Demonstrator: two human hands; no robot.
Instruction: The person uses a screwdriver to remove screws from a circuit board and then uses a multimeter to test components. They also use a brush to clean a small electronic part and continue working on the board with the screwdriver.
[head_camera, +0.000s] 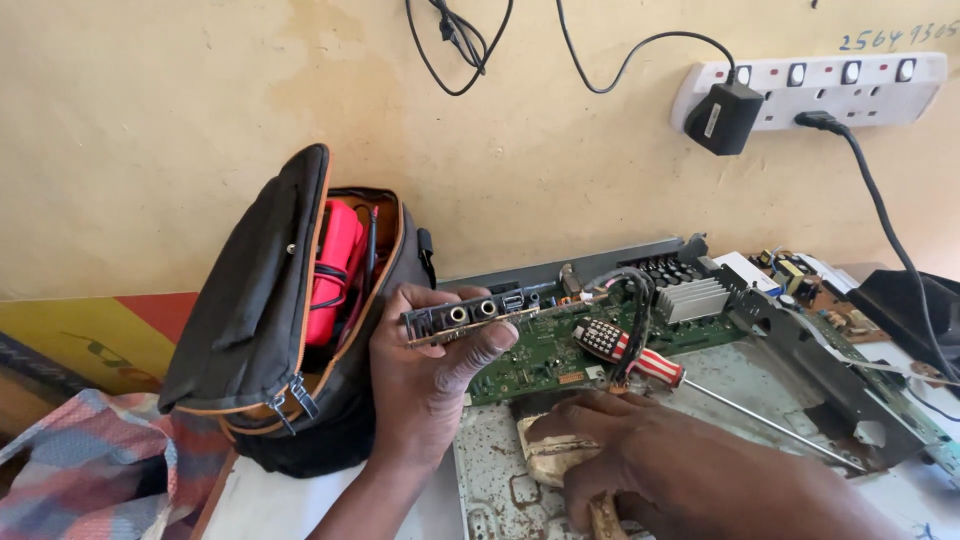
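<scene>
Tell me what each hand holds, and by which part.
The left hand pinches the green circuit board by its front edge, at the strip of jacks. The right hand presses on a worn brush; its grip is hidden.

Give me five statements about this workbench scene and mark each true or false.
1. The left hand lifts the connector edge of the green circuit board. True.
2. The right hand holds the screwdriver with the patterned red-and-white handle. False: it lies on the board, and the hand presses down on the rusty metal chassis plate.
3. The black zip pouch with orange trim stands open with a pinkish-red item inside. True.
4. The white wall power strip has nothing plugged in. False: a black adapter and a black plug occupy it.
5. A finned silver heatsink sits on the board. True.
</scene>
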